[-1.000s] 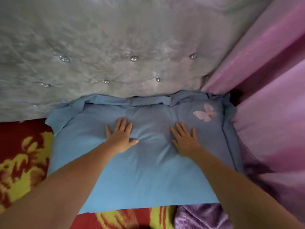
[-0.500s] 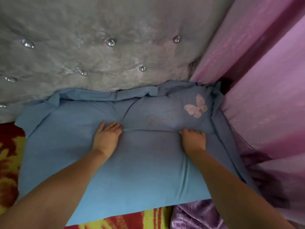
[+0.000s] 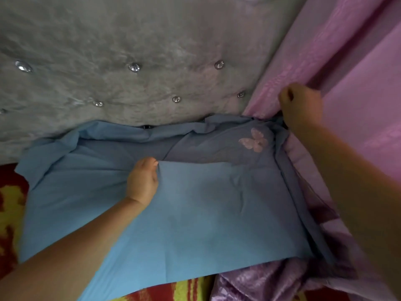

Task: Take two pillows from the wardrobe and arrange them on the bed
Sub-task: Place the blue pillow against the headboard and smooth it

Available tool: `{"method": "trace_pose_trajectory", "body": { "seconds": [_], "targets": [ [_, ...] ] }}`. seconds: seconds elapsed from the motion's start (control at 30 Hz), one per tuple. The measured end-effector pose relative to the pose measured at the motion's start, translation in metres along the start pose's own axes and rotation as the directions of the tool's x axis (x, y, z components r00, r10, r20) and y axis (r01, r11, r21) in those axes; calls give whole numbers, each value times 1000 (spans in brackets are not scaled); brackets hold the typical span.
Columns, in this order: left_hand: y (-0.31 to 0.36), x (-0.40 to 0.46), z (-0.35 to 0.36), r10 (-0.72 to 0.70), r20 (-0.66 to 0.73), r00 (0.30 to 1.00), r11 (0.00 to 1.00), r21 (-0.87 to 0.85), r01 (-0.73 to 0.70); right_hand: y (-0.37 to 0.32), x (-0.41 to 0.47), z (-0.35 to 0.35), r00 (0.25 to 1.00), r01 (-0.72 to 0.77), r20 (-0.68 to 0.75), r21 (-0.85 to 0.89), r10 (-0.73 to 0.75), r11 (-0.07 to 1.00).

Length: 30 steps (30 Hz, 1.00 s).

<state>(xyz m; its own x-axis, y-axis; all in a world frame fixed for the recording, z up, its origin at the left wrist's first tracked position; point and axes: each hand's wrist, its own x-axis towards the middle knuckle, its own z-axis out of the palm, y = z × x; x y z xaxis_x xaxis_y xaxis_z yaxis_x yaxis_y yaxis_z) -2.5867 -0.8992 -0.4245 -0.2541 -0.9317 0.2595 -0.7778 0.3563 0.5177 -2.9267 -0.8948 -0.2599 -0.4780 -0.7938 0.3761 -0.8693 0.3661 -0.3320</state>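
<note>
The left hand (image 3: 142,181) is curling into a fist, pinching the blue pillow (image 3: 195,213); the right hand (image 3: 301,107), raised at the far corner, is clutching the pink curtain (image 3: 358,61).

Pillow (image 3: 195,213) lay flat on the bed cover (image 3: 13,213), far edge against the headboard (image 3: 130,40) behind it, curtain (image 3: 358,105) along its right side, left hand (image 3: 142,180) on its middle, right hand (image 3: 300,105) at its far right corner.
</note>
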Motion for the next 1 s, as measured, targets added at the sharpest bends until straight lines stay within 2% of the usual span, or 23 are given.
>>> {"method": "trace_pose_trajectory", "body": {
  "seconds": [0.03,0.07,0.1,0.13,0.17,0.2,0.23,0.3,0.37,0.43,0.53,0.6,0.67,0.73,0.8,0.9,1.0],
  "targets": [
    [4,1,3,-38,-4,999,999,-26,37,-2,-3,7,994,66,93,-29,-63,997],
    [7,3,6,-64,12,998,997,-40,64,-2,-20,23,962,136,243,-30,-125,990],
    [8,4,8,-75,39,996,996,-42,77,-3,-50,44,874,198,457,-18,-168,980],
    [7,5,10,-76,65,995,996,-37,78,-4,-87,65,734,248,657,-22,-173,968],
    [4,4,10,-66,85,994,997,-26,69,0,-123,87,611,318,772,-35,-176,948],
    [2,2,10,-44,97,994,999,-9,45,6,-150,107,591,380,781,-49,-202,924],
    [0,0,10,-13,108,994,1000,12,11,11,-165,124,656,393,715,-50,-242,918],
    [-1,-2,9,44,121,992,997,58,-51,17,-170,142,784,327,568,-38,-249,944],
    [0,-1,12,35,117,992,997,68,-43,16,-164,147,826,305,509,-41,-243,951],
    [2,1,15,-27,68,997,999,26,25,10,-155,139,867,256,442,2,-230,967],
    [16,12,20,-174,-27,984,980,-107,170,-12,-118,112,961,178,185,159,-206,971],
    [30,20,29,-195,-77,978,963,-202,176,-12,-92,103,980,173,66,180,-188,968],
    [42,22,44,-181,-47,982,960,-226,166,7,-88,105,978,137,141,134,-155,981],
    [44,12,61,-152,59,987,985,-77,156,36,-112,116,936,71,344,16,-72,997],
    [40,0,71,-133,136,982,991,47,128,54,-143,128,893,54,450,-42,-29,998],
    [44,3,60,-120,75,990,993,15,119,48,-148,130,921,-1,389,46,-17,999],
    [57,26,38,-39,-95,995,995,-90,30,34,-130,120,983,-102,169,217,65,971]
  ]
}}
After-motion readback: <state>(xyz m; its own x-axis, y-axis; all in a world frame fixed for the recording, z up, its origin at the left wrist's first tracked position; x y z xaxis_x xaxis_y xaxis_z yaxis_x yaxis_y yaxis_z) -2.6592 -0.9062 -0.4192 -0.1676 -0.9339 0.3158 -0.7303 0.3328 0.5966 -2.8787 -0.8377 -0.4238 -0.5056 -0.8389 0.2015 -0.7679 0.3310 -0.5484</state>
